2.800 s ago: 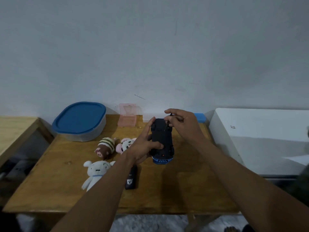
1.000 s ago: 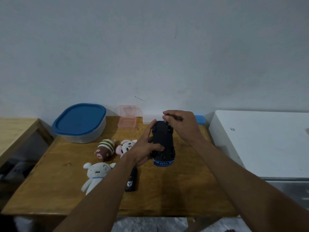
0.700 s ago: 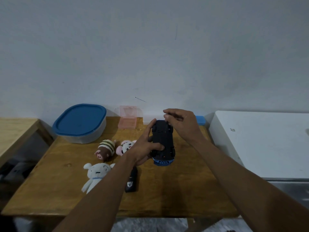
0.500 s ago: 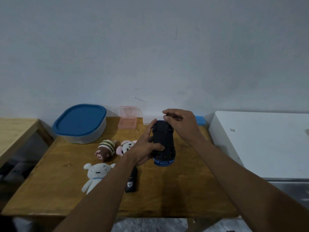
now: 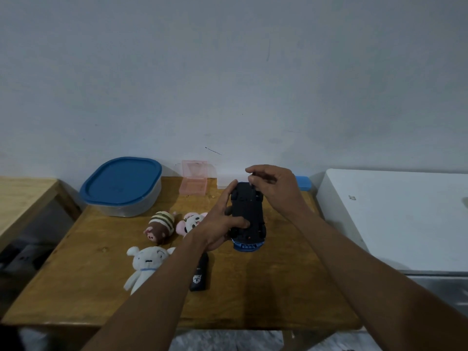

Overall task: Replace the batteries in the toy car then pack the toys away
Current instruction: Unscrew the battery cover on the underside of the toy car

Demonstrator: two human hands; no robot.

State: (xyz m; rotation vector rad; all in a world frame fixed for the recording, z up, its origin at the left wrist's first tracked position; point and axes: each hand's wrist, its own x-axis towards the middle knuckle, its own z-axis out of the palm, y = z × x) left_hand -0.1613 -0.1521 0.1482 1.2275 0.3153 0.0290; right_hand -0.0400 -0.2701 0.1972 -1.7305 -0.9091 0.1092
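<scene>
underside up was how we held the toy car (image 5: 247, 216) above the wooden table (image 5: 266, 287), black chassis to the camera, presumably so the battery cover could be reached. our left hand (image 5: 219, 225) was closed around its left flank, thumb pressed across the chassis and fingers curled beneath to steady it. our right hand (image 5: 274, 187) hovered at the far end, fingertips pinched together on something small and dark — a screwdriver or a screw, we could not tell which. we judged the battery step to be unfinished. three plush toys (image 5: 162, 225) and a black remote (image 5: 199, 274) lay on the table beside our left forearm, while the blue-lidded container (image 5: 121, 184) sat closed at the back left — packing had not begun.
</scene>
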